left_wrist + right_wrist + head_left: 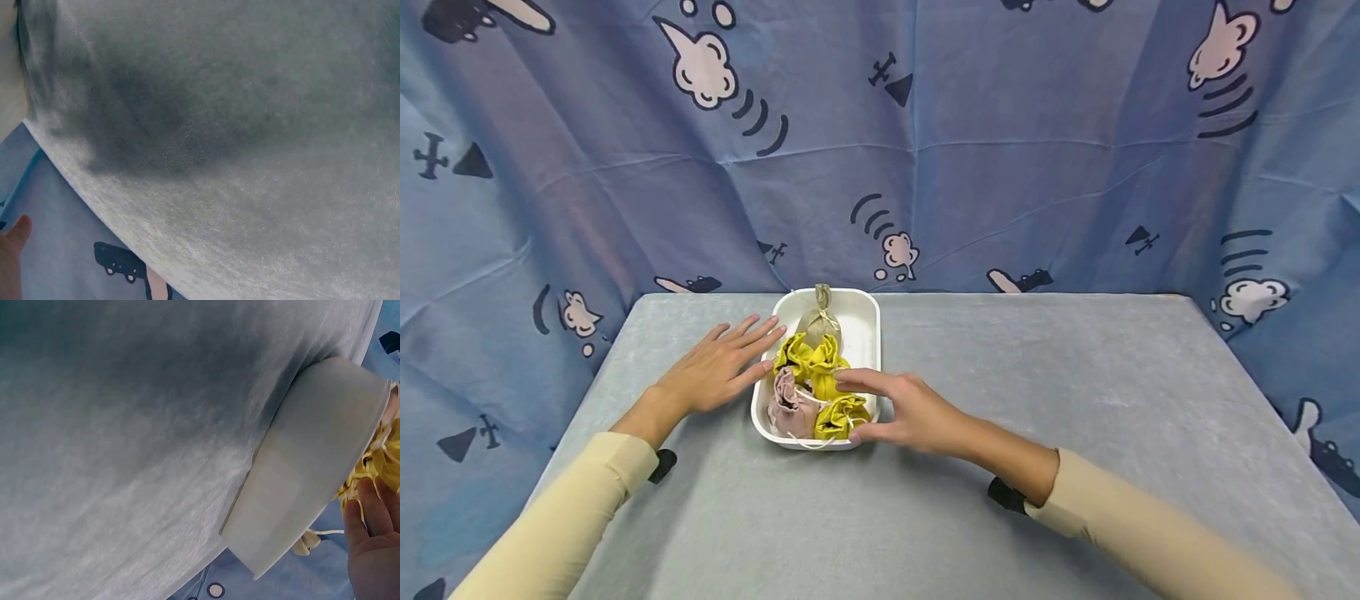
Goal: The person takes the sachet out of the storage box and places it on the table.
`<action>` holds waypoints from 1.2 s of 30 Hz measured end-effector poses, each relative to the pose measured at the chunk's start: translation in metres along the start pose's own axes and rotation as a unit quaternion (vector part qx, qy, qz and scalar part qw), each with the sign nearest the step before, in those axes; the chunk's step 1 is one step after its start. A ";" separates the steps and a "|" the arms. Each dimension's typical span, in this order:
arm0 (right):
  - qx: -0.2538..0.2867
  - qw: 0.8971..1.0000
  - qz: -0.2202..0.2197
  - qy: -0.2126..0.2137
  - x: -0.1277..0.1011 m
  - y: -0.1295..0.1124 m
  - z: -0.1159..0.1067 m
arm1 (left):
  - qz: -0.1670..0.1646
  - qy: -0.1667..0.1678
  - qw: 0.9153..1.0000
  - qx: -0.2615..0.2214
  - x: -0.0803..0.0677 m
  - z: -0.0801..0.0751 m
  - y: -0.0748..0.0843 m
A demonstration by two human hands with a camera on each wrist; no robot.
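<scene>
In the head view, a white tray (867, 321) holds several drawstring pouches. The olive-tan pouch (822, 323) lies at the far end, its gathered neck over the rim. Yellow pouches (825, 382) fill the middle, and another yellow pouch (842, 417) lies at the front right. Beside that one sits a pink pouch (792, 408). My left hand (718, 368) has its fingers spread at the tray's left rim. From the right, my right hand (917, 412) reaches over the rim with thumb and fingers apart around the front yellow pouch, fingertips close against the yellow cloth in the right wrist view.
The tray stands on a grey cloth-covered table (1075, 375), near its back edge. Behind and beside the table hangs a blue patterned curtain (1000, 167). A white cord (808, 442) hangs over the tray's front rim.
</scene>
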State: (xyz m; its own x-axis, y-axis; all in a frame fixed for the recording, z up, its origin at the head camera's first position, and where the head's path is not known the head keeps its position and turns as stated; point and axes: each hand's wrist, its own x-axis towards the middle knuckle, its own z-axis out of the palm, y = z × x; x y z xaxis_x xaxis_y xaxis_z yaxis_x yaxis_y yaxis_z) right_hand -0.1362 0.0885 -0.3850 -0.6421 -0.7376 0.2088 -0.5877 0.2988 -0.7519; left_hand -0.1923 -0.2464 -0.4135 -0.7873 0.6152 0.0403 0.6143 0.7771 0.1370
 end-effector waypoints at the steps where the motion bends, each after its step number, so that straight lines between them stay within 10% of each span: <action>1: 0.001 1.000 -0.003 -0.001 0.001 0.000 0.002 | -0.001 0.000 1.000 0.000 0.000 0.000 0.000; 36: -0.029 1.000 -0.001 0.006 0.017 -0.003 0.020 | -0.006 -0.002 1.000 -0.010 0.000 0.000 -0.001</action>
State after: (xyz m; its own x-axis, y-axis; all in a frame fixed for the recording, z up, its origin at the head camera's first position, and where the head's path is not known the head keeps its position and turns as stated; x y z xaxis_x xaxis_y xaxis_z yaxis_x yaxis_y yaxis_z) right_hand -0.1358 0.0625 -0.3918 -0.6460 -0.7316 0.2180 -0.6167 0.3319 -0.7138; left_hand -0.1931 -0.2471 -0.4139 -0.7942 0.6066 0.0355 0.6038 0.7813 0.1580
